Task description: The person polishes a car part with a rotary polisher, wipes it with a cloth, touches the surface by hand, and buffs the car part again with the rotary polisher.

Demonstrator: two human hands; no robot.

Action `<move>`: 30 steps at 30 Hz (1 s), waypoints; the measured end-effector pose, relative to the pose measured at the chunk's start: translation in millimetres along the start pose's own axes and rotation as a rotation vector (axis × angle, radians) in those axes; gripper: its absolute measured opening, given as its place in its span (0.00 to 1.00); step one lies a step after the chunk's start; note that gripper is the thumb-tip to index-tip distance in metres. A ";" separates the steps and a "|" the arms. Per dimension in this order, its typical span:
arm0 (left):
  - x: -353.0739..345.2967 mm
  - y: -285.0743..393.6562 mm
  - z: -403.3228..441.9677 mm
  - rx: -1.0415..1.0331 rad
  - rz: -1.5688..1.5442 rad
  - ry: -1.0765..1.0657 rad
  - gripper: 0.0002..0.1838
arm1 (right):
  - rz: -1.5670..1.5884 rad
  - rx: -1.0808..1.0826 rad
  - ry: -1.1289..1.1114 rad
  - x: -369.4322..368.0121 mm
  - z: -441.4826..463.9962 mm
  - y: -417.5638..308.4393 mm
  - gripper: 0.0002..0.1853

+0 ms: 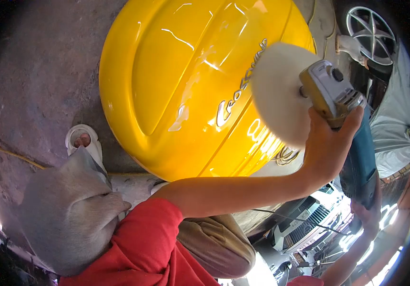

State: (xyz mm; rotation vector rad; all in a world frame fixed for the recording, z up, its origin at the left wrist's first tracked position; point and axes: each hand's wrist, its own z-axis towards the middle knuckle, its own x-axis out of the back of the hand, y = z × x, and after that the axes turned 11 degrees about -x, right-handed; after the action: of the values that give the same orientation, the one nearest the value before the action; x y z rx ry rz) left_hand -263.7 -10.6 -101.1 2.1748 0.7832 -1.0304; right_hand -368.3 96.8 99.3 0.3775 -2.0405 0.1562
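Observation:
A polisher [364,157] with a teal body, a grey metal head and a round white pad [283,95] is in both my hands. My left hand [326,143] wraps around the neck just behind the head. Farther back, my right hand [369,217] is closed around the rear of the body, partly washed out by glare. The pad's blurred face is over the right side of a glossy yellow domed cover [167,95]. Raised silver "Crosswind" lettering [238,90] runs across this cover, its end close to the pad's edge. Whether the pad presses on the surface, I cannot tell.
A silver spoked wheel [371,35] stands at the upper right, beside grey sheeting [395,114]. A yellow cord [16,155] crosses the concrete floor [47,71]. Coiled cord [287,156] lies by the cover. A white slipper [93,138] is at left; a vehicle's front [305,224] appears below.

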 end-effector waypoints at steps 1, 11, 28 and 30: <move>0.8 0.2 -5.5 0.034 -0.010 0.028 0.37 | -0.029 -0.015 0.017 -16.3 -9.9 -27.1 0.62; -4.4 4.5 -1.0 0.023 -0.084 0.023 0.37 | -0.132 -0.030 0.211 -33.0 -28.7 -62.1 0.59; -3.3 3.9 1.4 -0.027 -0.101 -0.015 0.38 | -0.170 0.020 0.152 19.7 7.5 14.8 0.58; -0.4 3.9 -7.7 0.005 -0.088 0.002 0.38 | -0.172 -0.014 0.127 8.5 -5.4 1.2 0.59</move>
State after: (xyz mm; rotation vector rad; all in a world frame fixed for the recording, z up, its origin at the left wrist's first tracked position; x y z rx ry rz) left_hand -257.5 -7.6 -95.7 2.1619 0.8851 -1.0750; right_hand -367.9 97.7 109.4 0.5194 -1.8735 0.0587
